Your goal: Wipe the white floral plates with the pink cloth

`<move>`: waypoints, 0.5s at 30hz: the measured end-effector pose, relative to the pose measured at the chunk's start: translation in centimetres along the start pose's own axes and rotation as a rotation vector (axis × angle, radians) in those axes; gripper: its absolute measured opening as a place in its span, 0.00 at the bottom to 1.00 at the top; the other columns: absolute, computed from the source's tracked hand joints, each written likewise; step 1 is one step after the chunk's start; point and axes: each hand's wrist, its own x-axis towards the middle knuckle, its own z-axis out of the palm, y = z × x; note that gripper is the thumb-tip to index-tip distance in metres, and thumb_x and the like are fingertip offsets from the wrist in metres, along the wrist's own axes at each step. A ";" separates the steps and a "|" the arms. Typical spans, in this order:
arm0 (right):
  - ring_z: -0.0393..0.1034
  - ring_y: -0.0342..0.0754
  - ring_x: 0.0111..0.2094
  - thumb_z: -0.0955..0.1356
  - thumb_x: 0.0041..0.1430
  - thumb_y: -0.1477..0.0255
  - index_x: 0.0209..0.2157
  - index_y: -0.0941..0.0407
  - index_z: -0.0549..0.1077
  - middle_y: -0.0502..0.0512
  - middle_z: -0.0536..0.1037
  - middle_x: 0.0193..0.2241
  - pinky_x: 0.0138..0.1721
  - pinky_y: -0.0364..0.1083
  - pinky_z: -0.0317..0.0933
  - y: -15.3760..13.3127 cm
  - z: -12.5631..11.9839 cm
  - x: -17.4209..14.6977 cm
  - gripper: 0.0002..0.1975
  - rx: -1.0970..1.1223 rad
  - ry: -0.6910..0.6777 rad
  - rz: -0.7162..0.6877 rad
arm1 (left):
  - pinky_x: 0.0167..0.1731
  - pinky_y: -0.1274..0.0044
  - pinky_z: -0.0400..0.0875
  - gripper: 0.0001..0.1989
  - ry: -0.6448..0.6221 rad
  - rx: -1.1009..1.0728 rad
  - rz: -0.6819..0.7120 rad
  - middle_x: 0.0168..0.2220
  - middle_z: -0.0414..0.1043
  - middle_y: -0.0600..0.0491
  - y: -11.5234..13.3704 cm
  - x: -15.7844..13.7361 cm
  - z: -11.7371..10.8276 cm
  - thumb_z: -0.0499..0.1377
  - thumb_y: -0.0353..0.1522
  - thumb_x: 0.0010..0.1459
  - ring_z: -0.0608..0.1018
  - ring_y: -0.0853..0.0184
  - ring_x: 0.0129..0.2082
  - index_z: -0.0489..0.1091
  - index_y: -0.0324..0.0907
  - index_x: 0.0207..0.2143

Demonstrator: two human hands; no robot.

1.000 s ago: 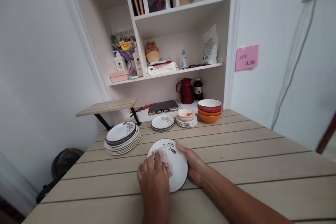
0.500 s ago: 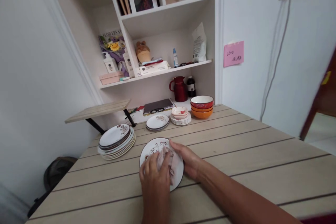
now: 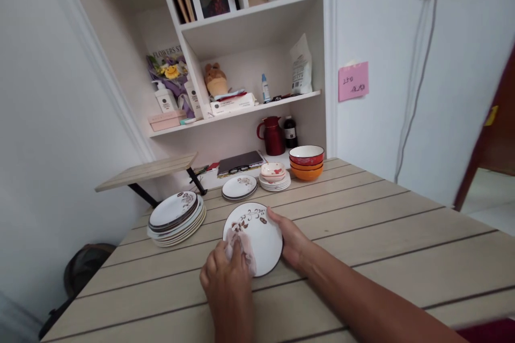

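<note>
A white plate (image 3: pixel 265 244) with a dark rim and a brown floral pattern is held tilted over the table. My right hand (image 3: pixel 290 238) grips its right edge, thumb on the upper rim and the other fingers hidden behind. My left hand (image 3: pixel 229 273) is closed on a crumpled pale pink cloth (image 3: pixel 246 251), which it presses against the plate's left side. To the left stands a stack of plates (image 3: pixel 173 210). Behind the held plate lie a small pile of patterned plates (image 3: pixel 239 186) and a stack of small saucers (image 3: pixel 276 184) with little square dishes (image 3: pixel 273 170) on top.
Red and orange bowls (image 3: pixel 306 163) are stacked near the back of the slatted table (image 3: pixel 362 225). A red jug (image 3: pixel 273 136) and a dark bottle (image 3: pixel 290 132) stand behind. A small raised shelf (image 3: pixel 148 169) is at the left. A laptop (image 3: pixel 240 162) lies under the wall shelves.
My left hand has moved the cloth from the plate's middle to its left side, uncovering more of the plate. The plate has shifted slightly up and to the right, still in my right hand.
</note>
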 end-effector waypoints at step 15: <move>0.76 0.53 0.39 0.69 0.56 0.61 0.45 0.61 0.73 0.62 0.81 0.39 0.48 0.52 0.65 1.2 1.0 -1.6 0.20 -0.179 -0.204 -0.085 | 0.42 0.69 0.66 0.22 0.137 -0.152 0.126 0.45 0.70 0.47 -0.7 1.0 0.1 0.54 0.23 0.58 0.71 0.61 0.44 0.69 0.51 0.53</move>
